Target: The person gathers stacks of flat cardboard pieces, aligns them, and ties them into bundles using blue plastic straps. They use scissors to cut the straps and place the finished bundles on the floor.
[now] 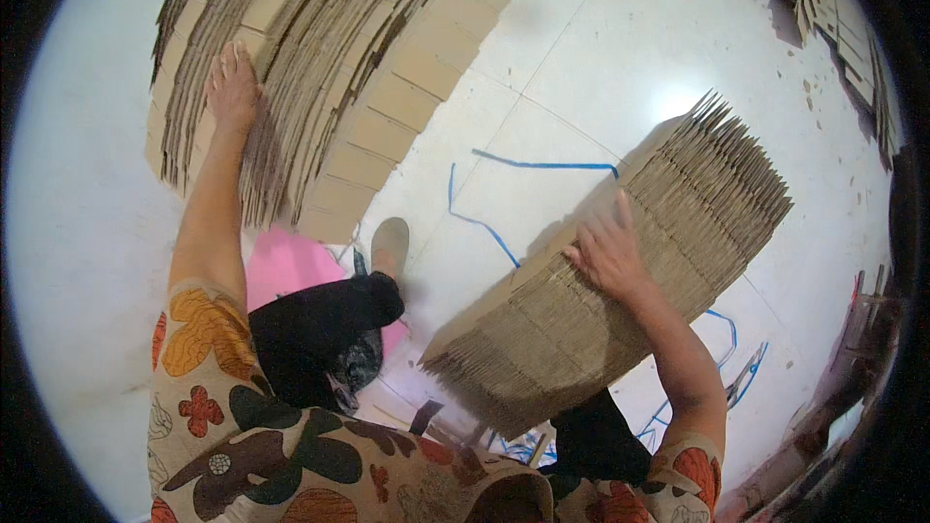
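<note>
My left arm reaches far forward, and my left hand [232,87] lies with its fingers stretched out on a big bundle of slotted cardboard strips [387,121]. These strips stand on edge, packed in long curved rows, with a flat notched face showing on the right side. My right hand [612,250] rests flat, fingers spread, on the top of a second long block of brown cardboard pieces [572,329]. That block slants from the lower middle up to the right, its thin layers fanning out at both ends. Neither hand is wrapped round anything.
Blue strapping [552,166] lies on the pale floor beside the right block, with scissors [751,373] near more strapping. A pink sheet [286,266] lies by my knee and shoe [390,242]. More cardboard pieces [843,48] are at the far right.
</note>
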`<state>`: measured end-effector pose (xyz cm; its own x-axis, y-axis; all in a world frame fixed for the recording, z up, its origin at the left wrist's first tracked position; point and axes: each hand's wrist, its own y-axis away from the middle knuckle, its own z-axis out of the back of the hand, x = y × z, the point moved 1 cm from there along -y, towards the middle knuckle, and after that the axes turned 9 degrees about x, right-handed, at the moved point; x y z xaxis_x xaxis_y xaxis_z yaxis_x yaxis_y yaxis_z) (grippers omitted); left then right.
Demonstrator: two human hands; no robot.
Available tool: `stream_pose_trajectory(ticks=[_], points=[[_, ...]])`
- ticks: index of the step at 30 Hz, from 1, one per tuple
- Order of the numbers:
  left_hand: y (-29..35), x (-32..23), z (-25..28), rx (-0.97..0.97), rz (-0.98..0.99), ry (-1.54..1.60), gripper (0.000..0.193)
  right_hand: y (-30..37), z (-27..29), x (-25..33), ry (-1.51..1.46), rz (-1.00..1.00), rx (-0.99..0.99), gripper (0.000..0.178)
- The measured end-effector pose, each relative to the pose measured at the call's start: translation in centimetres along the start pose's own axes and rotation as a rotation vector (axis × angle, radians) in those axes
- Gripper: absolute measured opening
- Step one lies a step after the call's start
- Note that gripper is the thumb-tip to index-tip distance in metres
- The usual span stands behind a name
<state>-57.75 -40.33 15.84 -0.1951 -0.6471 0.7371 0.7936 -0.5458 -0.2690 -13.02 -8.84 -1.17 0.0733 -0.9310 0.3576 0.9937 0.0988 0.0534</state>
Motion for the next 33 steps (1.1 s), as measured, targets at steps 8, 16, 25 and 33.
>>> stream_pose_trajectory(ticks=[8, 16, 25, 33], points=[[6.1, -15.0, -5.5, 0.54, -0.428, 0.834, 0.086, 0.0, -0.3, -0.3, 0.012, -0.03, 0.008, 0.033], [4.5, -19.3, -1.1, 0.758, -0.173, 0.545, 0.095, -0.2, -0.5, -0.5, 0.014, -0.031, 0.013, 0.032], [4.9, -21.7, -7.2, 0.487, -0.204, 0.757, 0.098, -0.1, -0.5, -0.5, -0.01, -0.035, 0.041, 0.034], [3.6, -22.6, -1.5, 0.806, -0.055, 0.671, 0.093, -0.3, -0.3, -0.3, -0.027, -0.067, 0.11, 0.036]])
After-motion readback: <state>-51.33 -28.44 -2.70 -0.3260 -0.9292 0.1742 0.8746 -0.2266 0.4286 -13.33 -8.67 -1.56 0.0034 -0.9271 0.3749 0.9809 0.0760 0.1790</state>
